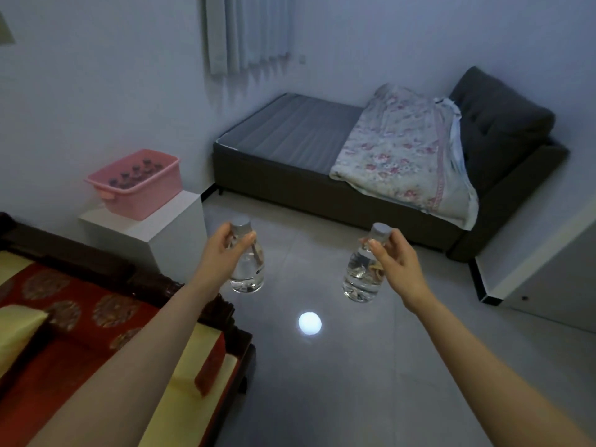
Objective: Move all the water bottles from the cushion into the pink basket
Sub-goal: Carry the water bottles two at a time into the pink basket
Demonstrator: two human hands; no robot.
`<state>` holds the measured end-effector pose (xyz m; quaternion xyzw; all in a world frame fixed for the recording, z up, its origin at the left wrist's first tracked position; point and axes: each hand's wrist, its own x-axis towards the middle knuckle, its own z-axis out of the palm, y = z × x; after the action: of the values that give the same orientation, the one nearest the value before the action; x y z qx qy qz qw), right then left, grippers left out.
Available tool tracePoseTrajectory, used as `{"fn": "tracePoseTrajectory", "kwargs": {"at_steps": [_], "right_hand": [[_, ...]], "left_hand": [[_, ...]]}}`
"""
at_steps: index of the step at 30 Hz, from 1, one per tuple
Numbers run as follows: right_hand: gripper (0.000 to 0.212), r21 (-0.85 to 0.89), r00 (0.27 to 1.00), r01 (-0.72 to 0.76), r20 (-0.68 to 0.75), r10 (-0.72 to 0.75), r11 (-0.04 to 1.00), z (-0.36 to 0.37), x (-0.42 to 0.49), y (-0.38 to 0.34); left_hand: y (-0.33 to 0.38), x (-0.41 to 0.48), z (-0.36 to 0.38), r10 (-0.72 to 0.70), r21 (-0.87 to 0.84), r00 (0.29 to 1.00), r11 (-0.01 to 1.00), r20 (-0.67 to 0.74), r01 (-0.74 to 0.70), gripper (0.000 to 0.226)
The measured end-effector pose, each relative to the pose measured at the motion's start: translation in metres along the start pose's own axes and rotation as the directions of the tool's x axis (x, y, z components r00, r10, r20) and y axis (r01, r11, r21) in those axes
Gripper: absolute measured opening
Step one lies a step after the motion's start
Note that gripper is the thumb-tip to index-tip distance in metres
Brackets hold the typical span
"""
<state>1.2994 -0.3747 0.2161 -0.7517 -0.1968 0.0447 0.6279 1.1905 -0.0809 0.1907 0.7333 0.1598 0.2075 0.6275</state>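
My left hand [222,250] grips a clear water bottle [247,269] near its neck, and the bottle hangs upright over the floor. My right hand [392,253] holds a second clear bottle [361,279] by its grey cap and neck, also upright. The pink basket [154,188] stands on a white pedestal [174,233] at the left, beyond my left hand, with several dark-capped bottles inside. The red and yellow cushion [80,321] lies at the lower left under my left forearm; no bottle shows on its visible part.
A dark wooden seat frame [225,314] edges the cushion. A grey sofa bed [290,133] with a floral blanket [406,150] fills the far right corner. Grey tiled floor [338,366] with a bright light reflection lies between. A white door [554,285] is at the right.
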Motion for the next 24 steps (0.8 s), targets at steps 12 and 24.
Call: {"fn": "tracePoseTrajectory", "kwargs": {"at_steps": [12,24], "right_hand": [[0.016,-0.034,0.975,0.029,0.222,-0.021,0.999,0.024,0.265,0.053],[0.017,-0.050,0.863,0.122,0.499,-0.081,0.991,0.167,0.481,0.076]], "left_hand": [[-0.018,0.203,0.033,-0.016,-0.017,0.982,1.000,-0.189,0.013,0.018],[-0.059,0.358,-0.043,-0.030,0.067,0.913,0.996,-0.407,0.063,0.020]]}}
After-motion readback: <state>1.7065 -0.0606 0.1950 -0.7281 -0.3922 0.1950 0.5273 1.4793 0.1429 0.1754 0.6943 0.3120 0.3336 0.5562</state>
